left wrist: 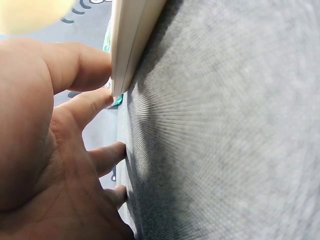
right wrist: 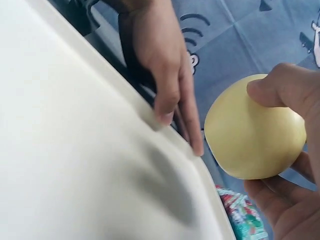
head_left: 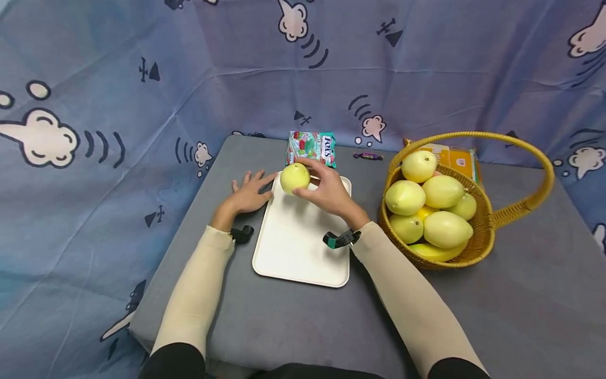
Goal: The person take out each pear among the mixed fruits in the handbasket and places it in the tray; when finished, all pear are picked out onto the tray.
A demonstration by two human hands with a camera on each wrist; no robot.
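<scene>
In the head view my right hand (head_left: 326, 190) holds a round yellow-green fruit (head_left: 294, 178) above the far end of a white tray (head_left: 303, 239). The right wrist view shows the thumb on one side of the fruit (right wrist: 255, 130) and fingers beneath it, apart from the tray (right wrist: 75, 135). My left hand (head_left: 249, 195) lies at the tray's far left corner with its fingers spread. Its thumb and index finger touch the tray's rim (left wrist: 131, 45) in the left wrist view, while other fingertips rest on the grey cloth (left wrist: 225, 120).
A yellow wicker basket (head_left: 485, 247) with a tall handle stands on the right, filled with several pale yellow-green fruits (head_left: 447, 229) and a banana (head_left: 437, 252). Behind the tray lie a green-and-red candy bag (head_left: 311, 147) and a purple-wrapped candy (head_left: 368, 156). An orange package (head_left: 456, 160) sits behind the basket.
</scene>
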